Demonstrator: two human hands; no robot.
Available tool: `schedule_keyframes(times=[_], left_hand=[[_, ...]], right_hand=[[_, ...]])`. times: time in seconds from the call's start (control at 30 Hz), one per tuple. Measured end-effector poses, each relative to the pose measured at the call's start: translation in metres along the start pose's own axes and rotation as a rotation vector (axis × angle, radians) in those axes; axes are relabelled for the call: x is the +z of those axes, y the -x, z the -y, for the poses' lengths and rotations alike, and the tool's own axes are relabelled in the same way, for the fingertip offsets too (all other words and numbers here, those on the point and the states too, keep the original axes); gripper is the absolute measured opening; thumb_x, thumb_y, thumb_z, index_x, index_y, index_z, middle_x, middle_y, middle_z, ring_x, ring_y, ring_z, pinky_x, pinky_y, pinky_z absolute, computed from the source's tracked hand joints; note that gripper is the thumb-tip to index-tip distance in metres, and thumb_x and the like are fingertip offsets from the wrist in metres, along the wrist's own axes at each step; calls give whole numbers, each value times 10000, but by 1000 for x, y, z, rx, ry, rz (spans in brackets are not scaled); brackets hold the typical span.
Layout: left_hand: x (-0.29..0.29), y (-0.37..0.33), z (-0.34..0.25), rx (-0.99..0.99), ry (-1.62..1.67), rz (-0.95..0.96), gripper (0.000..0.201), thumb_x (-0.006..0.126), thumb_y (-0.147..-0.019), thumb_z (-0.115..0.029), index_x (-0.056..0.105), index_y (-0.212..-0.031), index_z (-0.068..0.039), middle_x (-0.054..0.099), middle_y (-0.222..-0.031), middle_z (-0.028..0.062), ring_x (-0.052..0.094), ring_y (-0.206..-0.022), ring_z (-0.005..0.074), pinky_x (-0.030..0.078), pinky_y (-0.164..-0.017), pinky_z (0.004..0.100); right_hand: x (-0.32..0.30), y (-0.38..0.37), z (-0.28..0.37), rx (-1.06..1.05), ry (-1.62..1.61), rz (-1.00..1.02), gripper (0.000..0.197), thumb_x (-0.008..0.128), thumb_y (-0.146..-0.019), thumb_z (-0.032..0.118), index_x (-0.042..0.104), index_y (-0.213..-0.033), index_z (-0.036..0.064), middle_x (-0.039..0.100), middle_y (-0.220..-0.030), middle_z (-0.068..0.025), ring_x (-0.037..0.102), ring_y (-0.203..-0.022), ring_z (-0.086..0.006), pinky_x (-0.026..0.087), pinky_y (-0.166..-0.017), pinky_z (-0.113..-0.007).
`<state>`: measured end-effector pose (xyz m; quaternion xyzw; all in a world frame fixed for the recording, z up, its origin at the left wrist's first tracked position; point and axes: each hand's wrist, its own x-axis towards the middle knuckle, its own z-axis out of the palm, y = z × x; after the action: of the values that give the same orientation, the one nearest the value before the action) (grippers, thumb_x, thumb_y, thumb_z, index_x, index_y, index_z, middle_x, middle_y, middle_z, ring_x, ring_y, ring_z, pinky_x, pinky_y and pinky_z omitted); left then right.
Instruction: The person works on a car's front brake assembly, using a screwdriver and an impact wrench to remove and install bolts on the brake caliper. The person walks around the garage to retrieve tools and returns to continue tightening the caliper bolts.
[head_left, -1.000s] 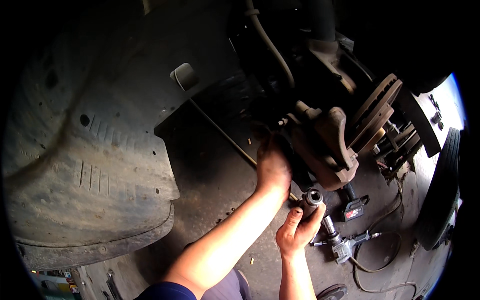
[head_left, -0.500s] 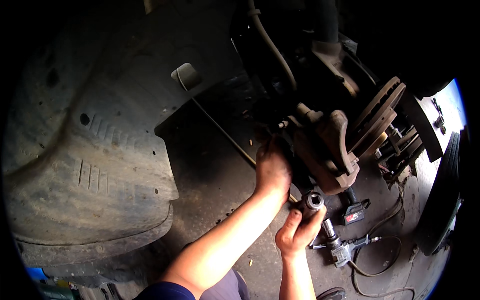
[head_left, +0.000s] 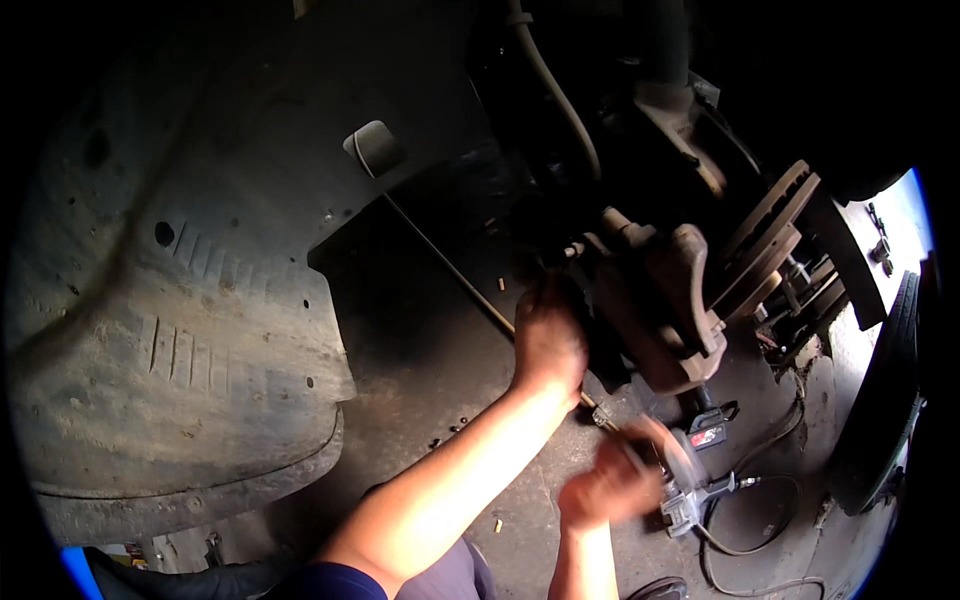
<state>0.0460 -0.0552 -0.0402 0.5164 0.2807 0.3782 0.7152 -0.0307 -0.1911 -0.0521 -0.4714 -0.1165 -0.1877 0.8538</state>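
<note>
On dim floor (head_left: pixel 527 482), air tool (head_left: pixel 682 514), tyre (head_left: pixel 872 415); left hand (head_left: pixel 550 340) near caliper (head_left: pixel 690 368); right hand (head_left: pixel 615 482) blurred; both grips unclear.

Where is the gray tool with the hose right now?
In the head view, the gray tool lies on the floor, low and right of center, just right of the blurred right hand and below the brake caliper in the picture.
</note>
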Motion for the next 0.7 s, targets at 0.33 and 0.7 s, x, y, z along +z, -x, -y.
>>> schedule_keyframes(times=[0.33, 0.7], left_hand=[[9, 4, -28, -118, 35, -5, 314, 423, -1087, -217, 622, -916, -43, 545, -744, 25, 464, -681, 116, 397, -618, 321], [8, -2, -17, -101, 57, 8, 330, 435, -1090, -239, 624, -923, -27, 519, -701, 6, 454, -655, 107, 388, -599, 312]], right_hand=[[-4, 9, -20, -125, 872, 175, 367, 532, -1075, 351, 578, -1129, -9, 639, -993, -103, 590, -833, -196, 483, -752, -304], [-5, 6, 1, 104, 155, 202, 195, 599, -1022, 201, 559, -1119, 37, 572, -928, -59, 552, -829, -127, 461, -763, -258]])
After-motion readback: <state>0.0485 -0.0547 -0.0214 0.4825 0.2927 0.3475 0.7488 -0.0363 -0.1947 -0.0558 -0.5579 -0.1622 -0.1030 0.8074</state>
